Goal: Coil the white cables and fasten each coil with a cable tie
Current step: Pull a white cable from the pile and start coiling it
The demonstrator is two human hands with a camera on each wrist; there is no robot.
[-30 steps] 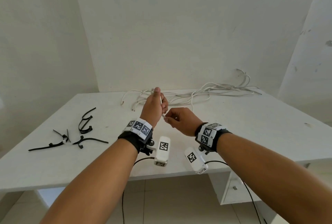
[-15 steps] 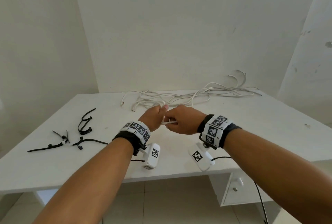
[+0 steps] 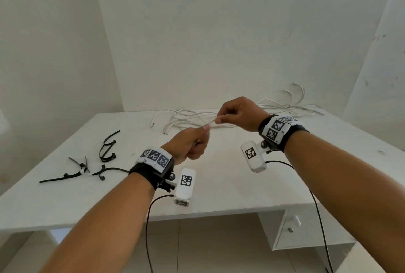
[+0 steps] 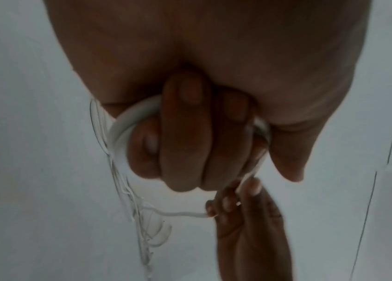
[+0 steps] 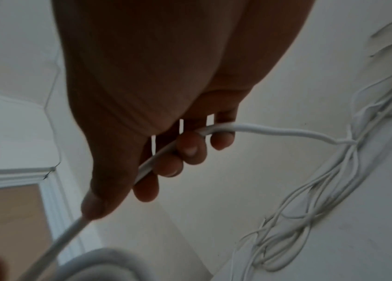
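Observation:
A tangle of white cables (image 3: 197,119) lies along the back of the white table (image 3: 219,174). My left hand (image 3: 192,143) is fisted above the table's middle, fingers curled round a small loop of white cable (image 4: 120,125). My right hand (image 3: 234,112) is raised up and to the right of it, pinching the same cable (image 5: 147,167) between thumb and fingers. A short taut stretch of cable (image 3: 211,122) runs between the two hands. From the right hand the cable (image 5: 286,133) trails back to the tangle (image 5: 322,190).
Several black cable ties (image 3: 87,163) lie loose on the table's left part. White walls close in behind and on both sides. A drawer unit (image 3: 291,226) sits under the table at the right. Black camera leads (image 3: 317,218) hang from both wrists.
My right hand has lifted up and to the right, drawing cable out from the left hand. The left hand has dropped slightly and stayed fisted on its loop.

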